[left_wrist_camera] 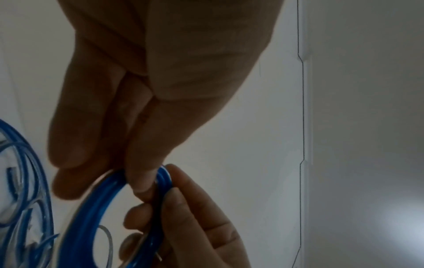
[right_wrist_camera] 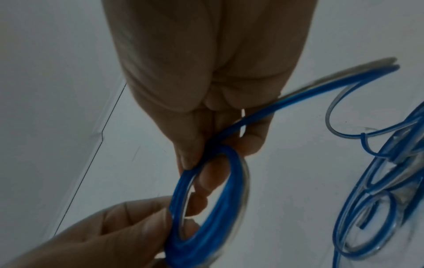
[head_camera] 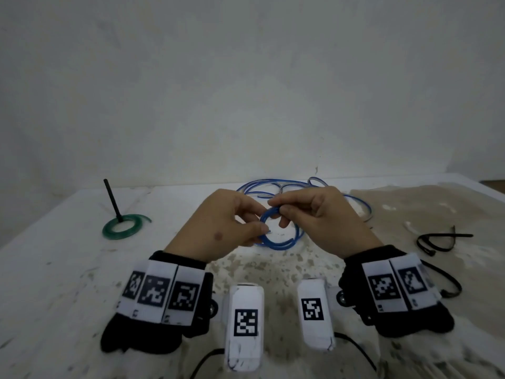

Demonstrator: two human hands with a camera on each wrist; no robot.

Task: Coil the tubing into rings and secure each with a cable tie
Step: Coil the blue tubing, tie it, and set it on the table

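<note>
Both hands up over the tabletop [head_camera: 68,269], pinching the blue tubing coil [head_camera: 269,214]: left hand [head_camera: 218,225] at its near-left side, right hand [head_camera: 317,212] at the top. Loose blue tubing [head_camera: 287,184] trails behind; green coil [head_camera: 121,227] left, black cable ties [head_camera: 440,240] right.

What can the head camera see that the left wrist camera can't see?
Only the head view shows the green ring with its black cable tie, the spare black cable ties on the table, and the wrist bands. Only the left wrist view shows, up close, the left hand's fingertips pressing the coil. Both show the left hand, the right hand, the blue coil they hold, and loose blue tubing.
</note>
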